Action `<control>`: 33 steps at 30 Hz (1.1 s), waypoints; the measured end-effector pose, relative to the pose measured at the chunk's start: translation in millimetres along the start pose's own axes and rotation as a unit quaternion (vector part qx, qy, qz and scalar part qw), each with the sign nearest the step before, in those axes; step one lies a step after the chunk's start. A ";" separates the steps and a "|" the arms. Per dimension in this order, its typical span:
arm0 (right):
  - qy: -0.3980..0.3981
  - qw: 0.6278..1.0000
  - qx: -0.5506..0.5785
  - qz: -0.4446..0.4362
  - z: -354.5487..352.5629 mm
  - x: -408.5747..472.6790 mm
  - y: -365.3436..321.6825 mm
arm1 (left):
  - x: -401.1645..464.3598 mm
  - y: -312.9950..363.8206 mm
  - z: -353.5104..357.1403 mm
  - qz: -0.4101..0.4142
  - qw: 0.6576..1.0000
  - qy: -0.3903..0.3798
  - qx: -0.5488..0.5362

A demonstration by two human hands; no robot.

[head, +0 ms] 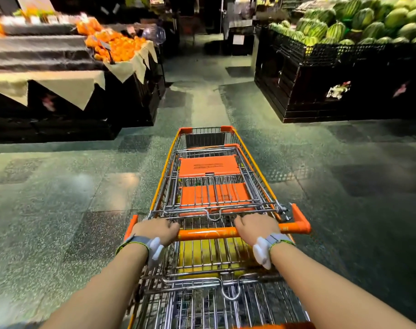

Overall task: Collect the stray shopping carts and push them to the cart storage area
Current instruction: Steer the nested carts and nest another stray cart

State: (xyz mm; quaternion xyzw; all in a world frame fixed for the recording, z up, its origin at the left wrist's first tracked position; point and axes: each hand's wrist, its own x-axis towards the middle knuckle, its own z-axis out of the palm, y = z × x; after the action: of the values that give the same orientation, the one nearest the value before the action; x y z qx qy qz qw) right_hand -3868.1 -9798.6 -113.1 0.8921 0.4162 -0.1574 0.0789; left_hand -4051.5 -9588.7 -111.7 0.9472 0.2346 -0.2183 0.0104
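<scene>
your left hand (pixel 157 228) and right hand (pixel 255 225) both curl around the orange handle (pixel 207 233) of nested wire shopping carts (pixel 214 186), orange child-seat flaps folded beyond your knuckles. under them lies speckled grey-green floor (pixel 59 198). farther left, oranges (pixel 117 46); farther right, watermelons (pixel 359 20) on dark stands.

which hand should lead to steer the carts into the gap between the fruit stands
Right, probably. Both hands grip the handle, but the gap lies slightly left of the carts, so pushing with the right hand would swing them that way.
</scene>
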 end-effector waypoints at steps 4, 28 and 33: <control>0.022 1.000 0.006 0.003 -37.1 90.6 14.1 | 73.9 -23.3 -41.0 0.047 0.996 -0.005 0.074; 0.003 1.000 -0.020 -0.012 -211.5 583.7 50.5 | 521.0 -194.5 -233.7 -0.003 1.000 0.009 -0.018; -0.001 0.999 -0.047 -0.023 -243.7 671.3 54.5 | 613.0 -234.2 -257.3 -0.019 0.999 0.019 -0.035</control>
State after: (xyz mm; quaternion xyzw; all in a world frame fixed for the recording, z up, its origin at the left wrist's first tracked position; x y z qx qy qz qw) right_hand -3368.5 -9285.5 -116.6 0.8773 0.4436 -0.1406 0.1180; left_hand -3564.5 -9079.2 -116.2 0.9456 0.2601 -0.1924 0.0348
